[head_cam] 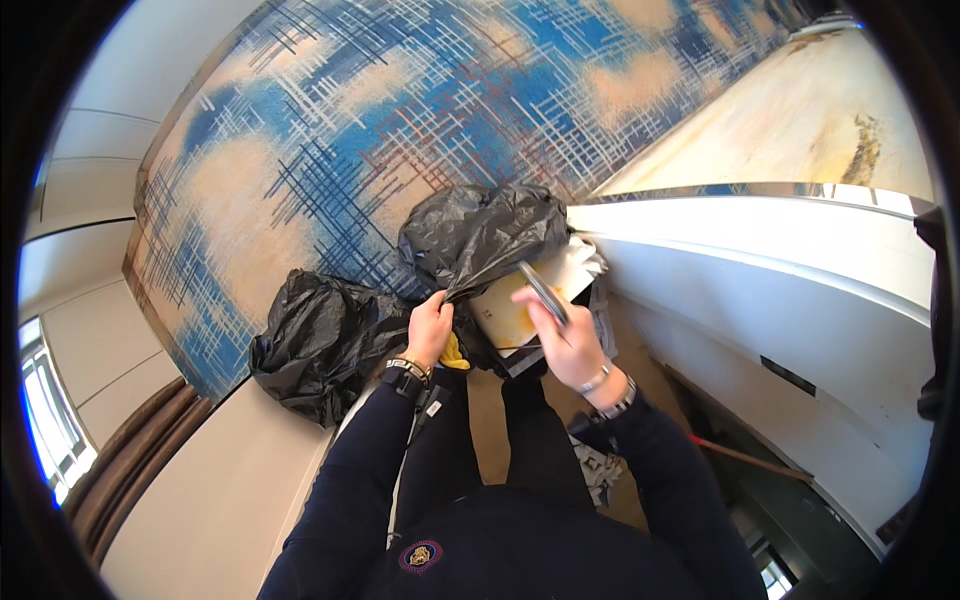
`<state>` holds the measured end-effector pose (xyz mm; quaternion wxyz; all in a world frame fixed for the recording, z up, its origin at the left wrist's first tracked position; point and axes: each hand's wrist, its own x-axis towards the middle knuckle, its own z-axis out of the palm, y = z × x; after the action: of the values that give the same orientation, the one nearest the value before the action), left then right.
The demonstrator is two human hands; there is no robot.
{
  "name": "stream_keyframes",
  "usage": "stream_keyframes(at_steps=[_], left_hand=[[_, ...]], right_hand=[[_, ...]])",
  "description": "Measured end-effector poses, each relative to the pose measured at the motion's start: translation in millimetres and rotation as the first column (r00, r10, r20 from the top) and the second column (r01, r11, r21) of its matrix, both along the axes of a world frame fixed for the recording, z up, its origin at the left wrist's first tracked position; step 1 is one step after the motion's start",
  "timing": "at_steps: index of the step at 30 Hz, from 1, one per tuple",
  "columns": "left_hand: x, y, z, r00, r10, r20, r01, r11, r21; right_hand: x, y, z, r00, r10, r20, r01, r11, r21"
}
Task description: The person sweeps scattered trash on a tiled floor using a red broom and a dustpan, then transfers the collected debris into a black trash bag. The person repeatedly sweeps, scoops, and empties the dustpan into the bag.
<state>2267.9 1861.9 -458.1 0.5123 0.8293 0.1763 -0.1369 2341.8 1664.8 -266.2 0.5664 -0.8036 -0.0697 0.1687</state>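
Observation:
My left hand (430, 331) pinches the gathered edge of a black plastic bag (487, 232) in front of me. In my right hand (574, 345) is a slim dark object (543, 292) with a shiny edge; it is blurred, and I cannot tell what it is. Below that hand lies a pale flat panel (506, 311) with yellow stains and small dark print, partly covered by the bag. Crumpled white material (585, 259) shows at its far right end. A bit of yellow material (453, 354) sticks out beside my left wrist.
To the left, another black plastic bag (322, 337) rests against a pale ledge (210, 465). A white panel (750, 262) bounds the right side. A thin red stick (750, 457) and grey crumpled scraps (596, 469) lie low on the right. Blue-and-tan patterning (360, 135) covers the surface ahead.

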Motion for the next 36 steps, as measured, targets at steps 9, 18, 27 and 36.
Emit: stream_keyframes(at_steps=[9,18,27,36], left_hand=[[52.4,34.9,33.4,0.997,0.030,0.069,-0.027,0.999,-0.045],[70.6,50.5,50.9,0.976,0.115,0.187,-0.097,0.990,-0.105],[33.4,72.2,1.9,0.979,0.162,-0.128,-0.187,0.957,-0.221],[6.5,65.8,-27.4,0.982,0.187,-0.028,-0.185,0.982,0.048]], right_hand=[[64.1,72.4,18.3,1.000,-0.001,-0.016,0.000,0.997,-0.078],[139.8,97.7,9.6,0.962,0.143,-0.234,-0.169,0.981,-0.093],[85.5,121.5,-4.9,0.808,0.360,0.466,-0.200,0.912,-0.357],[56.5,144.4,35.7,0.945,0.322,0.055,-0.304,0.930,-0.208]])
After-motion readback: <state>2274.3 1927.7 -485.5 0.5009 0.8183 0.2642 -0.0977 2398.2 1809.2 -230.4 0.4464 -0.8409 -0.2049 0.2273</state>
